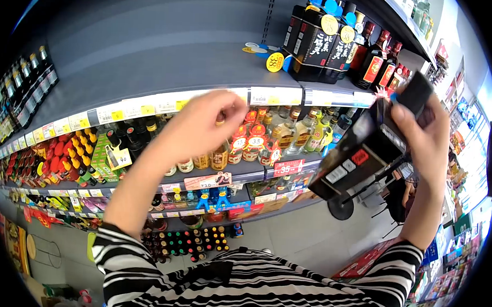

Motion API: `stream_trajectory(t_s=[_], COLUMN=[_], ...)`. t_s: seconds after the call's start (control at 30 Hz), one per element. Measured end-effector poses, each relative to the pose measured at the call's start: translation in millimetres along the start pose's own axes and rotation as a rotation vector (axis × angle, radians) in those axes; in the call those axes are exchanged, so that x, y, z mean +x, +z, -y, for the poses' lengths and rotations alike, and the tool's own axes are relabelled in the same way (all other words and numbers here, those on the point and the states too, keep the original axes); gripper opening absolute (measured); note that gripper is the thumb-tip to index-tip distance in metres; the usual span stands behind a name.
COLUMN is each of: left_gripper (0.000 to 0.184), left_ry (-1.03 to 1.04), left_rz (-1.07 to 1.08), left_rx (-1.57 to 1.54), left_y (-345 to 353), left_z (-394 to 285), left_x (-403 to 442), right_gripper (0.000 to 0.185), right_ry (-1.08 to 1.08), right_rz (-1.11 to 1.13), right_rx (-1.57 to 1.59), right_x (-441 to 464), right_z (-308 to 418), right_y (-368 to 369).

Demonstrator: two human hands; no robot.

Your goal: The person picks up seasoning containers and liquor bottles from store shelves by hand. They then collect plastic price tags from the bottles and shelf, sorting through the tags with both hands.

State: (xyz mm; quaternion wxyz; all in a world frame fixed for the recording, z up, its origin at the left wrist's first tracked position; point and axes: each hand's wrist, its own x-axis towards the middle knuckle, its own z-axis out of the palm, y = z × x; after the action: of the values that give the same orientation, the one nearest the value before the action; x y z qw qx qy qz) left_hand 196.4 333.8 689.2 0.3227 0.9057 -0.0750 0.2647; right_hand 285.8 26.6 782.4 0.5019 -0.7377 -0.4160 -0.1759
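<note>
Our left hand (217,116) curls loosely before the shelf edge (166,103), too blurred to tell if it holds anything. Up and right of it stand dark bottles (312,49), then a tilted black bottle (358,153), its neck gripped by our right hand (431,128). We seem mid-carry; moving on calls for steady support.

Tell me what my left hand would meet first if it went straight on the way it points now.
Probably the price-label strip along the shelf, just beyond your left hand in this view. Depth is unclear, though: passing above it, the hand might meet the black boxes instead.
</note>
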Motion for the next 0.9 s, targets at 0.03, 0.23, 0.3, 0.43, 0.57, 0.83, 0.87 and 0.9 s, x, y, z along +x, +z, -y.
stream_trajectory(t_s=[0.03,0.23,0.3,0.43,0.57,0.83,0.87,0.9], left_gripper=[0.016,0.028,0.031,0.037,0.032,0.024,0.024,0.024], left_ry=[0.087,0.154,0.075,-0.048,-0.037,-0.151,-0.198,-0.212], left_rz=[-0.037,-0.075,-0.043,0.079,0.083,-0.018,-0.047,-0.082], left_rx=[0.072,0.371,0.442,0.478,0.489,0.252,0.144,0.081], left_y=[0.8,31.5,41.1,54.2,62.0,20.6,15.0,12.0], left_z=[2.1,63.3,76.1,81.5,82.4,85.1,82.6,77.0], left_x=[25.6,155.6,181.9,207.9,213.5,182.8,175.0,165.5], right_gripper=[0.041,0.042,0.044,0.045,0.044,0.046,0.046,0.046], right_ry=[0.019,0.162,0.244,0.26,0.329,0.217,0.187,0.157], right_rz=[-0.026,-0.079,-0.059,-0.033,0.021,0.051,0.07,0.09], right_rx=[-0.027,-0.024,-0.025,-0.096,-0.06,-0.049,-0.057,-0.065], right_x=[-11.2,-70.0,-84.9,-108.6,-120.1,-126.5,-126.8,-126.8], right_z=[-3.6,-24.8,-28.7,-34.3,-43.5,-57.1,-61.5,-64.9], right_y=[-6.3,-45.8,-56.3,-66.2,-77.8,-80.3,-80.6,-79.3])
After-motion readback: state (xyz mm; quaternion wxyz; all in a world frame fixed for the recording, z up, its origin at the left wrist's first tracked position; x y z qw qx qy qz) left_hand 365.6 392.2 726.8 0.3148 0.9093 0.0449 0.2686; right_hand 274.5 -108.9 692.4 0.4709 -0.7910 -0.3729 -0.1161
